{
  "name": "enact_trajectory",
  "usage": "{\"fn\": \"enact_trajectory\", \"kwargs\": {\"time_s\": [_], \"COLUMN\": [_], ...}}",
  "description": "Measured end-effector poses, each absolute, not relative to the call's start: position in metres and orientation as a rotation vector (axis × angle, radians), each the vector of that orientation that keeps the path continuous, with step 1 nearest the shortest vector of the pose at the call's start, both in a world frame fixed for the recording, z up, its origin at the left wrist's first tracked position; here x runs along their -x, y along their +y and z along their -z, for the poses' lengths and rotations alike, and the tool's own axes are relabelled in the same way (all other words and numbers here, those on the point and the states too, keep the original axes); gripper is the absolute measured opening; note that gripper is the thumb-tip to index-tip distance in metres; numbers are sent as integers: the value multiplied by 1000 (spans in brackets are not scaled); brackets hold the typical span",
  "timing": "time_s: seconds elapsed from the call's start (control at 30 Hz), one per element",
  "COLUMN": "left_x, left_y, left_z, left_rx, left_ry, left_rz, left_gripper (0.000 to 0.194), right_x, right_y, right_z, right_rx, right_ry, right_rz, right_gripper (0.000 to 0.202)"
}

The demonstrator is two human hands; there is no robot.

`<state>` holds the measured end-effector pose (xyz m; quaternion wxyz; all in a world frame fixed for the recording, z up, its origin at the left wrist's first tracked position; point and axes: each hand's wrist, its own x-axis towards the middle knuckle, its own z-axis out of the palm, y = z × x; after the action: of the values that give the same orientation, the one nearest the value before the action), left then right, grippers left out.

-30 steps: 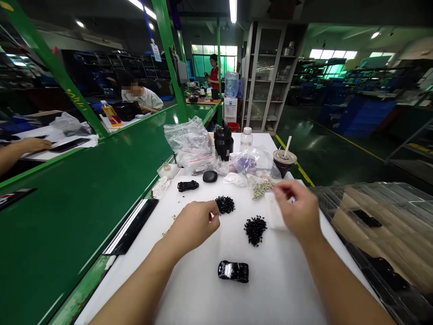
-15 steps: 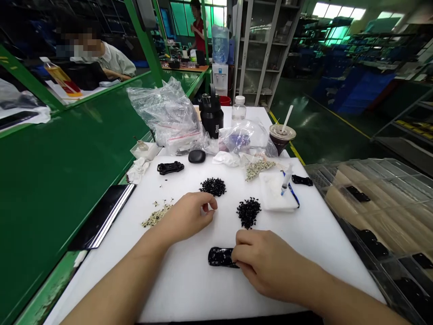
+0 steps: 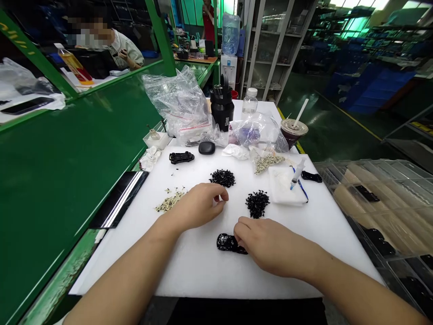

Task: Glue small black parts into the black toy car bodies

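A glossy black plastic part (image 3: 226, 242), like a small toy car base, lies flat on the white work surface (image 3: 196, 275). Over its right end is my right hand (image 3: 267, 241), fingers closed in a pinch; whatever they hold is hidden. My left hand (image 3: 201, 205) hovers further left with thumb and index finger curled nearly together, any object between them too small to make out. It is closest to a pile of tiny black pieces (image 3: 222, 178). A second pile of black pieces (image 3: 257, 204) lies just beyond my right hand. Partly behind my left wrist are small cream-coloured pieces (image 3: 168, 202).
A syringe (image 3: 297, 174) rests on a folded white cloth (image 3: 284, 192) at right. Behind stand a black bottle (image 3: 222, 108), plastic bags (image 3: 179, 101) and an iced drink (image 3: 293, 132). Clear trays (image 3: 358, 216) flank the right edge. A person (image 3: 125, 49) sits beyond the green partition.
The view has shifted, so the table's front edge now shows. Both hands keep nearly the same places; my right fingers stay pinched at the black part. The seated person's hand has risen.
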<state>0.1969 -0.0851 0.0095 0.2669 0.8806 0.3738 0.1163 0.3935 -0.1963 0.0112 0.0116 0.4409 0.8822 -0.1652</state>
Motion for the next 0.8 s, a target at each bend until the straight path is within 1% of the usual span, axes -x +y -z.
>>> {"fn": "enact_trajectory", "kwargs": {"time_s": [0.1,0.23,0.3,0.37,0.43,0.47,0.53,0.57,0.6,0.63,0.67,0.7,0.73,0.8], "left_x": [-196,-195,-193,-193,-193,-193,-194,-194,-193,-191,-188,-183,-178,-165], "left_y": [-84,-82,-81,-80,-79,-80,-84,-87,-91,-95,-99,-103,-106,-112], "left_z": [-8,-5,-4,-3,-4,-6,-12,-16,-20,-23,-25,-26,-23,-12], "left_rx": [-2348,-2346,-2344,-2330,-2316,-2313,-2318,-2330,-2354,-2396,-2453,-2519,-2589,-2692], "left_ry": [1020,1057,1084,1121,1149,1154,1136,1124,1124,1134,1152,1183,1221,1323], "left_rz": [-343,-360,-371,-387,-398,-402,-403,-393,-376,-356,-331,-307,-283,-236], "left_gripper": [18,22,23,23,24,24,25,26,25,25,25,26,28,34], "right_x": [-388,-376,-380,-396,-422,-437,-466,-478,-489,-496,-501,-503,-503,-499], "right_y": [-185,-167,-164,-166,-168,-168,-163,-159,-154,-148,-143,-139,-136,-135], "right_z": [-10,-6,-6,-11,-17,-19,-20,-18,-15,-10,-5,0,5,14], "right_rx": [-1471,-1715,-1831,-2016,-2322,-2521,-2969,-3160,-3277,-3324,-3312,-3256,-3190,-3118], "right_ry": [2747,2667,2716,2836,2915,2913,2782,2681,2611,2590,2610,2654,2695,2746], "right_rz": [453,159,179,296,364,324,104,-11,-49,1,126,295,456,628], "right_gripper": [13,14,14,16,16,15,9,16,29,41,47,48,45,38]}}
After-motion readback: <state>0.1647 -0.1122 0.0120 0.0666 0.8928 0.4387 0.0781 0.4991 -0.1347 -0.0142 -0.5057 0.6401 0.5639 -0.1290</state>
